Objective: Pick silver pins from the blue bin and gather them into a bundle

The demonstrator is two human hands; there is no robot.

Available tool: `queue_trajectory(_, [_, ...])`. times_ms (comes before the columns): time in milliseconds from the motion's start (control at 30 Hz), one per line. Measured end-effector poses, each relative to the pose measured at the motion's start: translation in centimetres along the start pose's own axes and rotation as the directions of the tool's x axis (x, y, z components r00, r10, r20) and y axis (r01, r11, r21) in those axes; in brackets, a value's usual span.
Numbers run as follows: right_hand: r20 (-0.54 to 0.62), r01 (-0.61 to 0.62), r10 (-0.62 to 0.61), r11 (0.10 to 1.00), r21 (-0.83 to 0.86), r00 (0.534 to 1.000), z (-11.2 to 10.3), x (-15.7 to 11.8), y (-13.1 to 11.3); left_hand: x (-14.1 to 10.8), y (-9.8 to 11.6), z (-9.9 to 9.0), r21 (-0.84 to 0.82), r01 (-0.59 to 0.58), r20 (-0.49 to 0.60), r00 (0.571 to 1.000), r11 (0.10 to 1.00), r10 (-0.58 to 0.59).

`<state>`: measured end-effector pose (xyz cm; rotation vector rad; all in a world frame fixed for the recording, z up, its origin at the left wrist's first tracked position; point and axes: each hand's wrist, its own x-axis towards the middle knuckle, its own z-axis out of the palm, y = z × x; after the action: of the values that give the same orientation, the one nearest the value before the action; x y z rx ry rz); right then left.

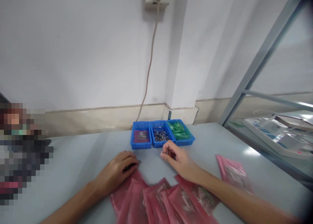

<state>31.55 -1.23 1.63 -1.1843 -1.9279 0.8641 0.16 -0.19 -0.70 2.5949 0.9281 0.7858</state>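
Observation:
My left hand (120,168) is curled over small dark metal pieces (129,167), with a thin tip poking out past the fingers. It rests at the upper end of a fan of pink plastic bags (156,198). My right hand (179,158) is in a pinch just in front of the bins; a tiny shiny piece shows at the fingertips, too small to name. Beyond it, the middle blue bin (156,144) holds many loose metal pieces resembling screws (161,136). The left blue bin (141,145) contains a pink bag (141,136), the right blue bin (187,141) green packets (178,129).
Another filled pink bag (233,173) lies to the right on the grey table (80,155). A metal frame (244,77) rises at the right, with white equipment (276,136) behind it. A cable (151,54) runs down the wall. A pixelated patch covers the left edge.

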Motion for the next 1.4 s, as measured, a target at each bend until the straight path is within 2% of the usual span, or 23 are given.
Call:
queue_trajectory(400, [-0.018,0.011,-0.011,0.999,0.043,1.0,0.0,0.2,0.3,0.0,0.1,-0.1,-0.006,0.002,0.01,1.0,1.0,-0.002])
queue_trajectory(533, [0.002,-0.012,0.012,0.988,0.154,1.0,0.2,0.1,0.4,0.0,0.1,0.0,-0.003,-0.001,0.015,1.0,1.0,0.001])
queue_trajectory(700, [0.06,-0.062,0.043,0.929,0.364,0.997,0.4,0.5,0.5,0.0,0.1,0.0,-0.005,-0.004,0.013,1.0,1.0,0.004])
queue_trajectory(867, [0.083,-0.086,0.056,0.899,0.429,0.995,0.7,0.8,1.0,0.1,0.1,0.0,-0.01,-0.002,0.014,1.0,1.0,0.002])
queue_trajectory(1133, [0.0,-0.017,0.018,0.945,0.326,1.0,0.8,0.3,1.1,0.0,0.0,0.0,-0.001,-0.012,-0.002,1.0,1.0,0.012])
queue_trajectory(1300, [-0.065,-0.002,0.01,0.993,0.119,0.998,0.6,-0.1,0.3,0.0,-0.1,0.0,0.021,-0.026,-0.014,1.0,0.999,0.026])
queue_trajectory(1400, [-0.102,0.043,-0.04,0.999,0.027,0.994,0.4,-0.2,-0.2,0.1,0.0,-0.1,0.03,-0.031,-0.016,0.999,0.999,0.031])
